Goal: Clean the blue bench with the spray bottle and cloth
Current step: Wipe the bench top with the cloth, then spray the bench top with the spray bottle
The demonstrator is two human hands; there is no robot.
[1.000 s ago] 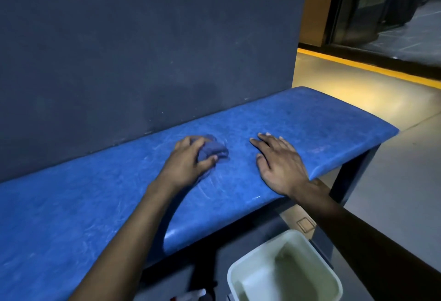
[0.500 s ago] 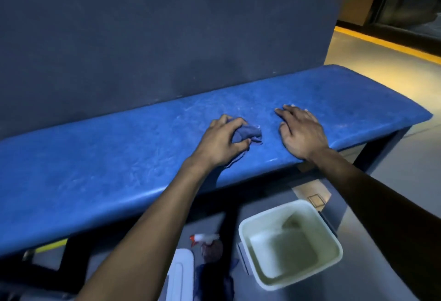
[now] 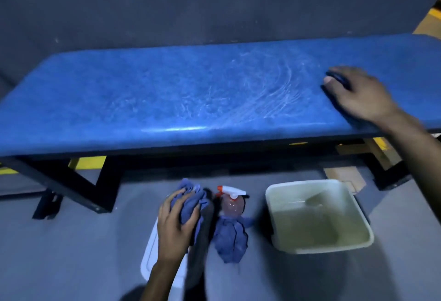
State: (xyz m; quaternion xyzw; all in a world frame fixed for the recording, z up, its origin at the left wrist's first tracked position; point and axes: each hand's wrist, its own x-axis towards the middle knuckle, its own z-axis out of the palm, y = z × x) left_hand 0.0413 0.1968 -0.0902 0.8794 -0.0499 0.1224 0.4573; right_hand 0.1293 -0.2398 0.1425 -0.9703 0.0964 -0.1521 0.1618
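The blue bench [image 3: 167, 90] spans the view against a dark wall, with whitish wipe streaks on its right half. My left hand [image 3: 175, 226] is down near the floor, closed on a crumpled blue cloth [image 3: 189, 201]. My right hand [image 3: 358, 95] lies palm down on the bench's right end, blurred, with a dark patch between thumb and fingers. On the floor, right of my left hand, is the spray bottle [image 3: 230, 201], which has a red and white trigger. Its lower part is hidden by a second blue cloth [image 3: 230, 238].
A white tub [image 3: 310, 184] of murky water sits on the floor to the right of the bottle. A white tray or lid [image 3: 148, 253] lies under my left hand. The bench's black frame legs [image 3: 71, 186] stand at left and right. The floor is grey.
My left hand has come off the bench with the cloth and dropped to the floor by the bottle. My view has swung left and down; my right hand stays on the bench.
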